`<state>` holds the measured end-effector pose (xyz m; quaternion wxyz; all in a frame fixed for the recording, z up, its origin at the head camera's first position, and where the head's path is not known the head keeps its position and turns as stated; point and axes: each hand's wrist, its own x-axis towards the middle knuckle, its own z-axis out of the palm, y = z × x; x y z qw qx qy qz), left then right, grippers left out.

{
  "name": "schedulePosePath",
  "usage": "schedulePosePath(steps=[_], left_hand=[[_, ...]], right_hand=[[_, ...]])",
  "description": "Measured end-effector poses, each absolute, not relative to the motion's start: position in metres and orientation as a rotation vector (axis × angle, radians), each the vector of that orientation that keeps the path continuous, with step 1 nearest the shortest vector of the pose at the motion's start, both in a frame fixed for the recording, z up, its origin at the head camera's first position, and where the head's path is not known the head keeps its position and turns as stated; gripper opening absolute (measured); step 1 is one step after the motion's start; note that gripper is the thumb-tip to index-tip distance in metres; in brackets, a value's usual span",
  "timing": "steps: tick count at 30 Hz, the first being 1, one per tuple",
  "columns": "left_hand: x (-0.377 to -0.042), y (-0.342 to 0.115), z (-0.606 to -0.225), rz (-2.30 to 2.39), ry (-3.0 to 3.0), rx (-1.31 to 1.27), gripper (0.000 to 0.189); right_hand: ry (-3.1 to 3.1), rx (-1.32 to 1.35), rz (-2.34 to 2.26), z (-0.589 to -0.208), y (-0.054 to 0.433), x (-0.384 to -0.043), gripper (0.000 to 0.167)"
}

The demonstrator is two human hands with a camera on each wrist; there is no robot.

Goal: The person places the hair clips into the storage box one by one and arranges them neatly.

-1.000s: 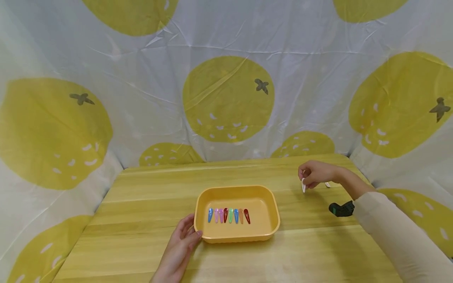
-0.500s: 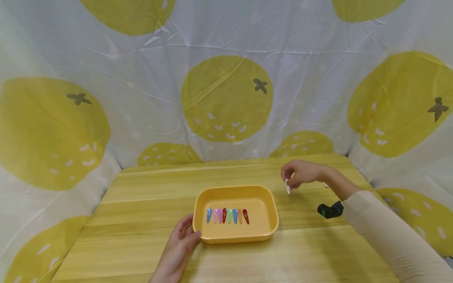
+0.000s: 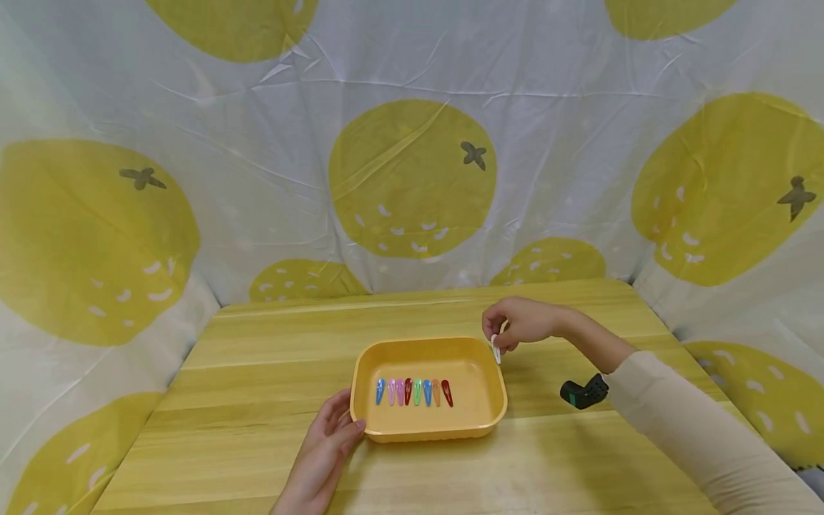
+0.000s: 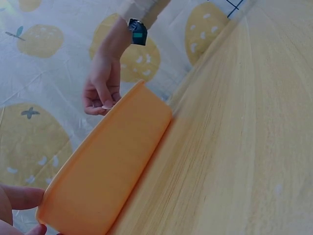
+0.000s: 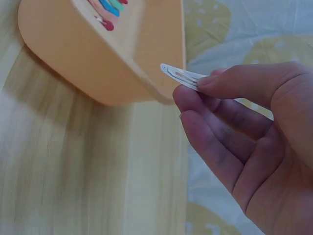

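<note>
Between thumb and forefinger my right hand (image 3: 524,322) pinches a white snap hair clip (image 5: 181,76). In the head view the clip overlaps the back right corner of a yellow plastic tray (image 3: 431,434). A row of several colourful hair clips lies inside it, among them a green clip (image 3: 418,392) and a dark red clip (image 3: 447,393) at the right end. My left hand (image 3: 328,443) holds the tray's front left corner, thumb on the rim and fingers along the outer wall. The left wrist view shows the right fingertips just beyond the tray's far rim.
The tray stands on a wood-grain table (image 3: 257,379). A black wrist camera (image 3: 584,392) sits at my right sleeve, over the table's right side. A white curtain (image 3: 412,64) printed with yellow fruit hangs behind the table and at both sides.
My right hand has moved left from the table's right side to the tray's back right corner, carrying the white hair clip. The left hand keeps its hold on the tray.
</note>
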<state>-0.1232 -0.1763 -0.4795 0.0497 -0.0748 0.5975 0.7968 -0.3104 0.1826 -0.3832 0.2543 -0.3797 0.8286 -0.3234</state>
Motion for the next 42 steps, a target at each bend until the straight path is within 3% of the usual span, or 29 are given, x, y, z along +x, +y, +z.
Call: schedulePosePath(steps=[20, 42], left_hand=[[-0.123, -0.175, -0.481, 2.437, 1.808, -0.207, 0.069], [-0.123, -0.176, -0.480, 2.441, 1.808, -0.229, 0.070]], right_hand=[[2.175, -1.100, -0.762, -0.392, 0.130, -0.308, 0.013], [2.138, -0.990, -0.523, -0.413, 0.094, -0.302, 0.014]])
